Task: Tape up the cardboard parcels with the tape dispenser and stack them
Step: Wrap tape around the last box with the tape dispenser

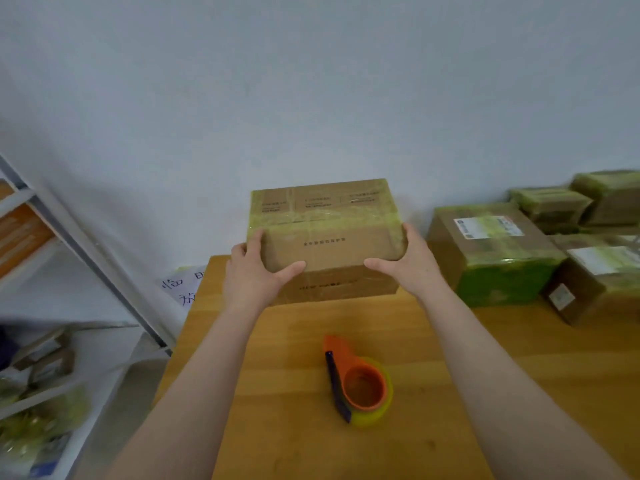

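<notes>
both forearms point(194, 393) reach across the table point(519, 375), past the orange tape dispenser point(360, 382) lying on it. left hand point(256, 271) and right hand point(408, 265) grip the taped parcel point(332, 237) by its ends, fingers curled round it, above another box point(339, 285) at the far edge.

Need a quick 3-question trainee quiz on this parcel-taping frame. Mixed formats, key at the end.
1. True or false: the tape dispenser is in the right hand.
2. What does the left hand grip? A) the tape dispenser B) the taped parcel C) nothing
3. Fill in: the other taped parcels sit to the ____ of the held one.

Key:
1. False. It lies on the wooden table, with neither hand on it.
2. B. Both hands hold that parcel by its near corners.
3. Right.
</notes>
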